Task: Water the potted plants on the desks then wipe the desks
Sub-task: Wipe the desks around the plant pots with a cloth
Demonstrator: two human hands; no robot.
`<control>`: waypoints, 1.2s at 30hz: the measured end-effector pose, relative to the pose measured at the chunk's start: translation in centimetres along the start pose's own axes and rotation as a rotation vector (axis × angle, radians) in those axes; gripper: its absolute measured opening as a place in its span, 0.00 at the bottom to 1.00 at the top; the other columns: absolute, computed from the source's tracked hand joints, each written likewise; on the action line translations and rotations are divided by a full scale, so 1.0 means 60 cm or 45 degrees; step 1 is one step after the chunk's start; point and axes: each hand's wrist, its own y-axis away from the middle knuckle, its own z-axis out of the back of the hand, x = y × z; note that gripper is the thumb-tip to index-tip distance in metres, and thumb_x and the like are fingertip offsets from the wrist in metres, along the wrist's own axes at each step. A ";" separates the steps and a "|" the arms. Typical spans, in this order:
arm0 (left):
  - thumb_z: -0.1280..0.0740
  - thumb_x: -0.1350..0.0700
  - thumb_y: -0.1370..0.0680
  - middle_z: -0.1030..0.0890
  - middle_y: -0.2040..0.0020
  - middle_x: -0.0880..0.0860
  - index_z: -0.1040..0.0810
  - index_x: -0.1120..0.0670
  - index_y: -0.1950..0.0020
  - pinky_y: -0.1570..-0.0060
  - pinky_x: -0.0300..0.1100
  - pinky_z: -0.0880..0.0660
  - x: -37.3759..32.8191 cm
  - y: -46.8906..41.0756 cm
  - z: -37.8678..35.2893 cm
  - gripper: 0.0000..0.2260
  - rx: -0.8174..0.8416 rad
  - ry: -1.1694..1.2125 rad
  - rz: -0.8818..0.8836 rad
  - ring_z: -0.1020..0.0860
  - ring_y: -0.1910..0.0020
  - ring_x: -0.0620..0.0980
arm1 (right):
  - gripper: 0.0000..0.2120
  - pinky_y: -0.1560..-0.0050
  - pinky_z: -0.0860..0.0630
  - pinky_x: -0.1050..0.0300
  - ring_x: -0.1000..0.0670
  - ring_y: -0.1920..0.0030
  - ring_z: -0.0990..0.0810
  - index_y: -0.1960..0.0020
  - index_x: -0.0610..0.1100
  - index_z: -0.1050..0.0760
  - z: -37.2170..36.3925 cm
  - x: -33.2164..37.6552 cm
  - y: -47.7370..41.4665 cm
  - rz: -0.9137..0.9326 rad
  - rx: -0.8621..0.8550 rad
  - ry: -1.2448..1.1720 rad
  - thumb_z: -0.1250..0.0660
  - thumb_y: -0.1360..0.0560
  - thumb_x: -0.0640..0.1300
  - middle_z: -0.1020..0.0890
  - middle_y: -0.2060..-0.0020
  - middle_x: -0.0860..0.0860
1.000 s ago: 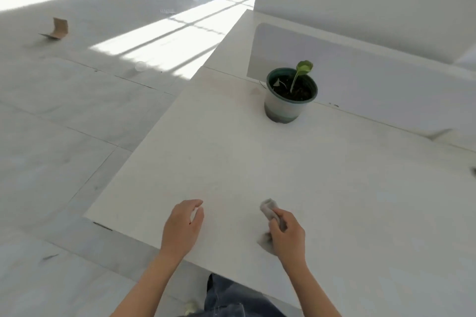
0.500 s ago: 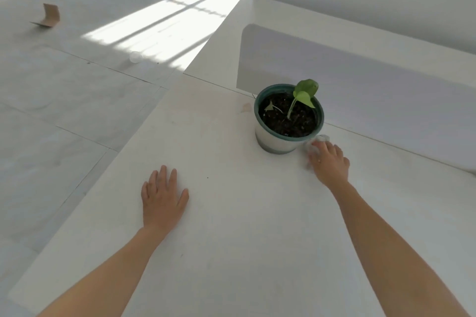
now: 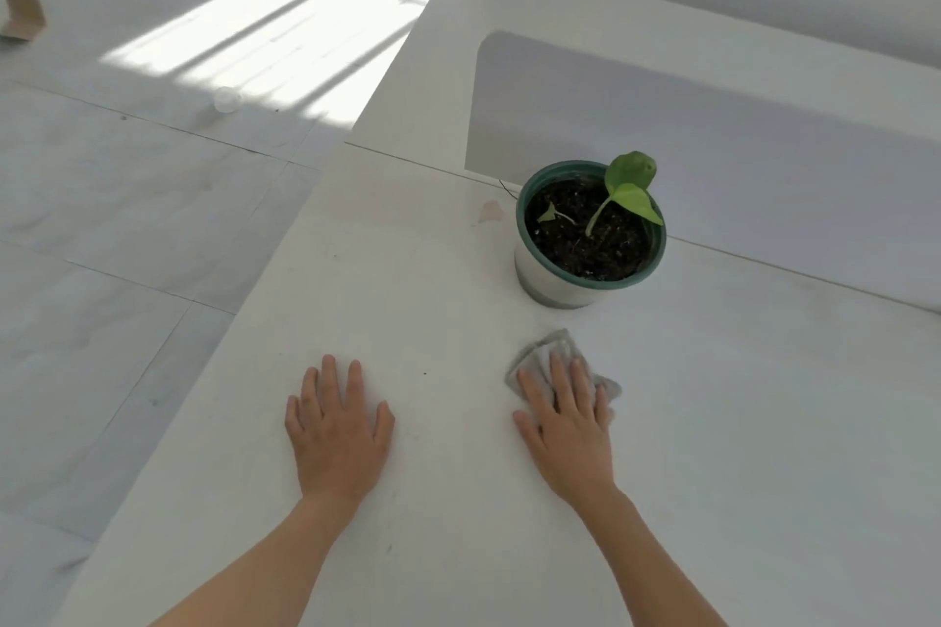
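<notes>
A small green-leafed plant grows in a white pot with a green rim (image 3: 555, 278) on the white desk (image 3: 433, 300), near the low divider. My right hand (image 3: 568, 428) lies flat with straight fingers on a crumpled grey cloth (image 3: 542, 356), pressing it onto the desk just in front of the pot. My left hand (image 3: 336, 428) rests palm down on the bare desk to the left, fingers spread, holding nothing.
A grey divider panel (image 3: 713, 143) rises behind the pot, with another desk beyond it. The desk's left edge drops to a tiled floor, where a small clear cup (image 3: 226, 98) and a cardboard piece (image 3: 23, 13) lie. A faint stain (image 3: 490, 210) marks the desk left of the pot.
My right hand has drawn the cloth back from beside the pot's right side to the desk in front of it. My left hand stays flat on the desk.
</notes>
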 end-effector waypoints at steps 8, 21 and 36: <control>0.47 0.47 0.28 0.25 0.37 0.65 0.30 0.58 0.37 0.43 0.61 0.30 0.002 -0.004 -0.004 0.25 -0.045 -0.004 -0.005 0.29 0.39 0.64 | 0.27 0.28 0.61 0.42 0.43 0.26 0.61 0.27 0.55 0.53 0.044 0.122 -0.174 0.273 0.104 -0.035 0.59 0.24 0.62 0.57 0.24 0.47; 0.47 0.47 0.29 0.26 0.36 0.65 0.31 0.58 0.36 0.41 0.60 0.39 0.002 -0.007 -0.010 0.26 -0.109 -0.014 -0.001 0.36 0.36 0.62 | 0.18 0.34 0.37 0.41 0.42 0.32 0.37 0.36 0.54 0.33 -0.012 0.058 -0.090 0.668 -0.034 0.114 0.47 0.25 0.48 0.33 0.31 0.47; 0.47 0.48 0.30 0.25 0.37 0.67 0.25 0.62 0.38 0.43 0.64 0.32 -0.007 -0.004 0.011 0.27 0.193 0.060 0.010 0.26 0.40 0.68 | 0.21 0.29 0.53 0.42 0.43 0.26 0.51 0.30 0.50 0.38 0.042 -0.073 -0.081 -0.884 -0.462 -0.425 0.46 0.23 0.42 0.43 0.26 0.45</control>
